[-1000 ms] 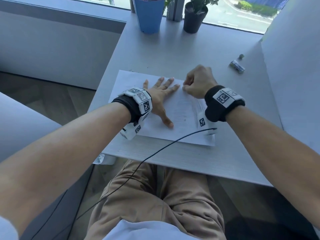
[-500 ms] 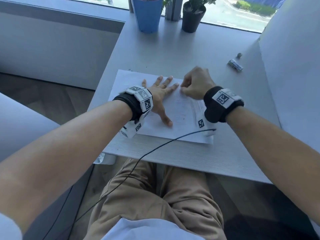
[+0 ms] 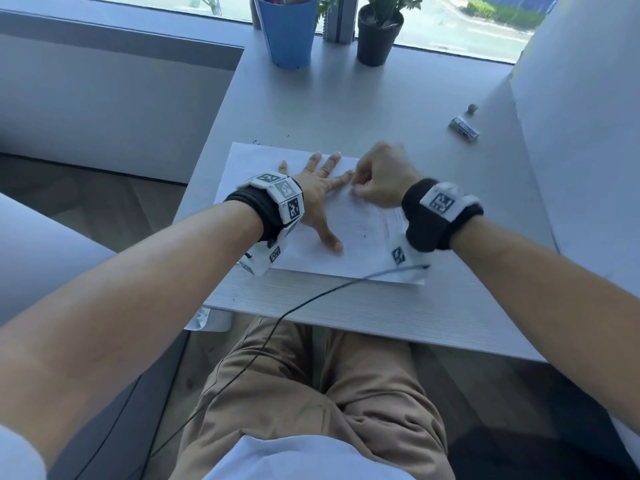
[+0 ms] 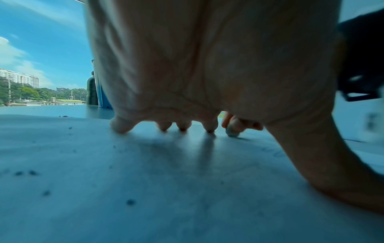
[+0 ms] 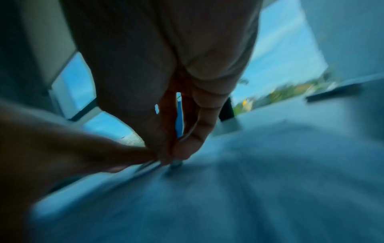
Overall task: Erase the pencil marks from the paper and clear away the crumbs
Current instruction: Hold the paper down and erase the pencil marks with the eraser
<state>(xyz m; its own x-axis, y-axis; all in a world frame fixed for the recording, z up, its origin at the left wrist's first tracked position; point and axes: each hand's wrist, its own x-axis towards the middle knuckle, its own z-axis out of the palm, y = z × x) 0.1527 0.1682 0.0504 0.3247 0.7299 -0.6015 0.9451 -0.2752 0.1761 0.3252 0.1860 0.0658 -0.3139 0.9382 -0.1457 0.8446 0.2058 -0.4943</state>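
A pale grey desk point(image 3: 363, 98) with a wood-grain front edge runs to a window point(image 3: 450, 19) at twelve o'clock, where daylight shows greenery and a road outside. On the sill end stand a blue cup point(image 3: 289, 32) at eleven o'clock and a black plant pot point(image 3: 377, 39) at twelve. A white partition point(image 3: 581, 116) rises at two o'clock; wood flooring point(image 3: 86, 202) lies at nine.

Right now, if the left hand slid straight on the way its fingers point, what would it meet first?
The left hand lies flat on the paper, fingers pointing toward the window. Bare desk follows; the blue cup probably comes first, though depth is unclear.
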